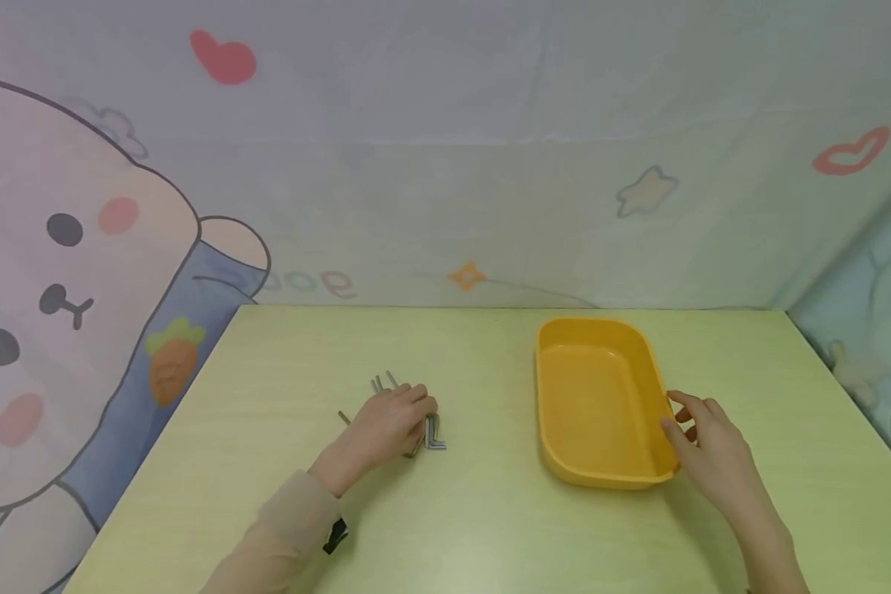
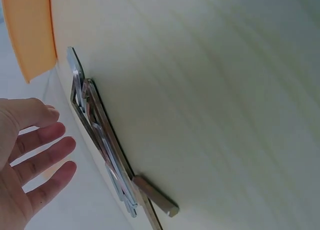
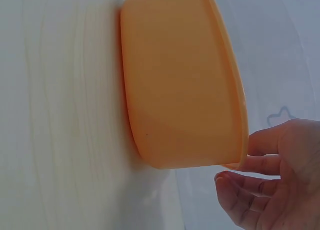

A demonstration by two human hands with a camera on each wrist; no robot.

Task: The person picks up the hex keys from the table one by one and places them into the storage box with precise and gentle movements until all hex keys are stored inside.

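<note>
Head view: on the pale table (image 1: 490, 528), the left hand (image 1: 386, 425) hangs over a loose bunch of metal hex keys (image 1: 434, 434), between six and seven o'clock from the middle of the scene. Key ends poke out from behind the hand toward twelve, three and nine o'clock. The left wrist view shows its fingers loosely spread, with a gap between fingertips and keys. The yellow tray (image 1: 594, 404) sits at four o'clock from the scene's middle. The right hand (image 1: 716, 450) grips its rim between three and four o'clock. At twelve o'clock hangs a printed cloth (image 1: 416, 190).
</note>
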